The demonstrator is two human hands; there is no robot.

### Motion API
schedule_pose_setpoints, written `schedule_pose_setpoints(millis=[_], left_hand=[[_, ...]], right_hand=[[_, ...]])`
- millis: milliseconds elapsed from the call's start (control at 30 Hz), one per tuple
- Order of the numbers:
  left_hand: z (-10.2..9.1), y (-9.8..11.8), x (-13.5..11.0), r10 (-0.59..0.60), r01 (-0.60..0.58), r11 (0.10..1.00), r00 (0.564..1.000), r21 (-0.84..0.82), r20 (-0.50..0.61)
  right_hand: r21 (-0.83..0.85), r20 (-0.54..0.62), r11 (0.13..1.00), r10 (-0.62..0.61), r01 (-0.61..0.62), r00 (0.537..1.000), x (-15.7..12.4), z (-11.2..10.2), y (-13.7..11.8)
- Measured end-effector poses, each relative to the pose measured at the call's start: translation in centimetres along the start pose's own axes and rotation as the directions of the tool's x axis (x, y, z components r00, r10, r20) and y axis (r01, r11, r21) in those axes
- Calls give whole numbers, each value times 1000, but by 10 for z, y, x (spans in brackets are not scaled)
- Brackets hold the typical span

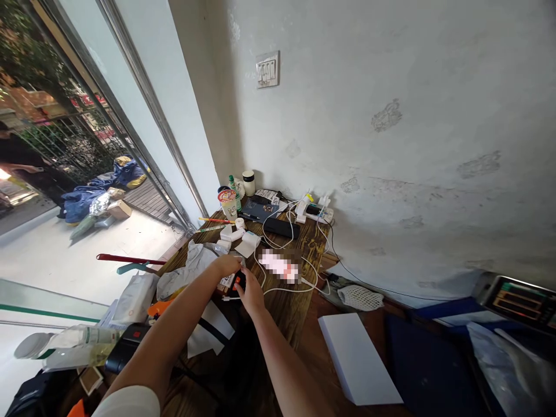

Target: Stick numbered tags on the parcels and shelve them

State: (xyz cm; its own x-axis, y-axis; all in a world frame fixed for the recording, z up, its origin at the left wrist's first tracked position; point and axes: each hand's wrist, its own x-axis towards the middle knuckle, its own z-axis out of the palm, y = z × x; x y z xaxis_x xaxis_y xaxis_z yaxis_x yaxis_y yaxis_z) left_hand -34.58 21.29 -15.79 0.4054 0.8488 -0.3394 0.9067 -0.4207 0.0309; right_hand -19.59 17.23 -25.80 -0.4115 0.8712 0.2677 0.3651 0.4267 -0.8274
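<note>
Both of my hands meet over the near side of a wooden table (293, 310). Between them is a small black object with orange marks (238, 280), its kind unclear. My right hand (253, 294) closes on its right side, thumb along the near face. From the left, my left hand (228, 265) bends over its top, the fingertips partly hidden. Beside the object lies a piece with a printed label (226, 281). A crumpled grey-white cloth or bag (191, 269) is left of my hands. White cables (278, 289) run past on the right.
A lidded drink cup (227, 205), a green bottle (234, 191) and a jar (249, 182) stand at the back. A black flat device (281, 227) and a power strip (319, 213) lie near the wall. A white box (358, 359) is lower right; clear bottles (78, 341) lie lower left.
</note>
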Motion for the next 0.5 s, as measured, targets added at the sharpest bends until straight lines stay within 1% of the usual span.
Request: schedule_pose_setpoints(millis=[100,200,233,267,300,333,367,400,433,467,500], left_hand=[[-3,3,-34,-29,28,999,996,-17,-82],[-9,13,-87,-99,90,994,977,-55,-188],[-11,20,-108,-153,137,987,957,-81,-247],[-13,31,-130,-228,194,972,916,-132,-329],[-14,46,-152,-323,255,944,846,-209,-424],[-15,63,-176,-479,284,870,682,-404,-553],[-13,84,-199,-620,239,769,503,-592,-603],[-9,106,-222,-724,174,668,375,-724,-579],[-2,128,-245,-776,96,590,339,-801,-531],[7,151,-267,-815,41,524,315,-850,-487],[18,173,-287,-850,2,464,282,-886,-444]], right_hand=[[-16,2,999,38,-38,999,-1,1,-4],[-25,10,998,60,-60,998,0,0,-8],[-21,17,998,61,-60,998,1,-2,-9],[-12,23,998,58,-58,998,4,-5,-11],[-2,27,999,53,-53,998,6,-9,-13],[11,27,999,43,-43,999,9,-15,-17],[22,20,999,31,-31,999,9,-21,-23],[24,4,1000,18,-18,1000,7,-28,-30],[29,-32,1000,8,-7,999,0,-35,-41],[54,-78,999,2,3,997,-13,-41,-54],[107,-117,994,0,13,993,-32,-45,-70]])
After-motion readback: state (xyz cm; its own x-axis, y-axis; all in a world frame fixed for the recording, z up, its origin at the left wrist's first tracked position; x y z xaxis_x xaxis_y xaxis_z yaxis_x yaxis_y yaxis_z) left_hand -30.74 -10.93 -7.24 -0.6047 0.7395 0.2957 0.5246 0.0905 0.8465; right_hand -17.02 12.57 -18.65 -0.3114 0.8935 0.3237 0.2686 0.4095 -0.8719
